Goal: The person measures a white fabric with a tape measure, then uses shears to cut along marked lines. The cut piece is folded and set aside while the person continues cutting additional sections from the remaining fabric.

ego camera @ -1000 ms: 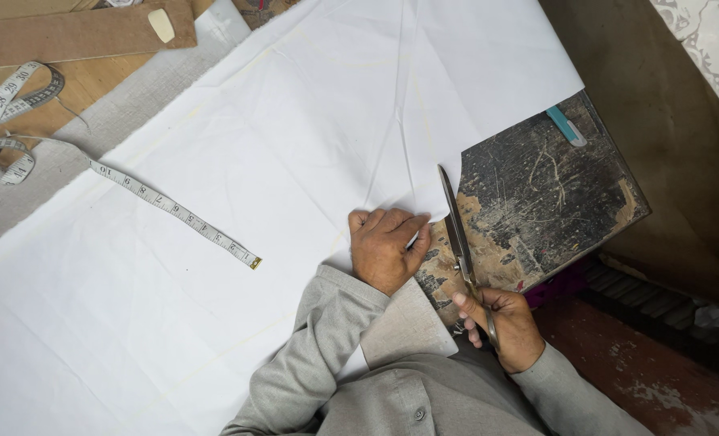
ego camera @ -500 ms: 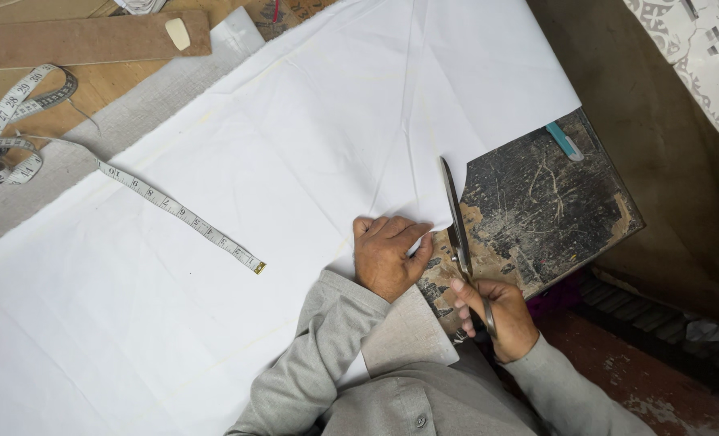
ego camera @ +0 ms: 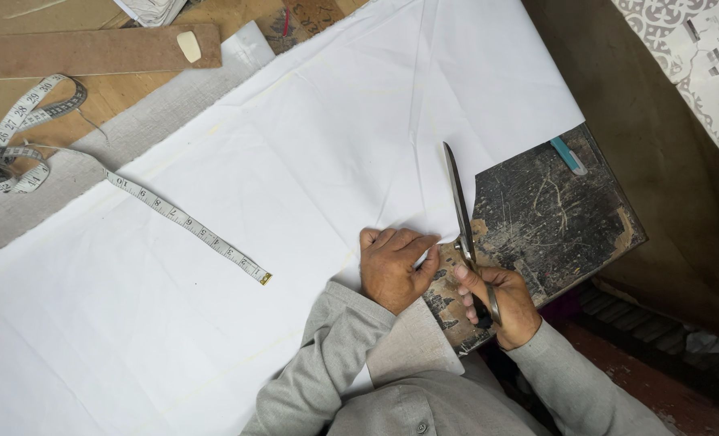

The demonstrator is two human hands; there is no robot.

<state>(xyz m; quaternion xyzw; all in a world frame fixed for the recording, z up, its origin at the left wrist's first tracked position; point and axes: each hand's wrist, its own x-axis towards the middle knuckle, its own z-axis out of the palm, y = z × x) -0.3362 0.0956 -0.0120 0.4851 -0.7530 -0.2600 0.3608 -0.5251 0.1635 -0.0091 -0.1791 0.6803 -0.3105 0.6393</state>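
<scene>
A large sheet of white cloth [ego camera: 295, 178] covers most of the worktable. My left hand [ego camera: 393, 266] lies flat on the cloth's near edge, fingers together, pressing it down. My right hand [ego camera: 497, 300] grips the handles of long metal scissors [ego camera: 459, 206]. Their blades point away from me along the cloth's right edge, over the dark scratched table corner [ego camera: 553, 210]. The blades look nearly closed. Grey sleeves cover both my forearms.
A measuring tape [ego camera: 178, 218] trails across the cloth from a coil at the far left. A long wooden ruler [ego camera: 93, 50] with a piece of tailor's chalk [ego camera: 188, 45] lies at the back. A small blue marker [ego camera: 568, 155] rests on the dark corner.
The scissors have advanced slightly forward along the cloth's right edge. My left hand stays pressed on the cloth.
</scene>
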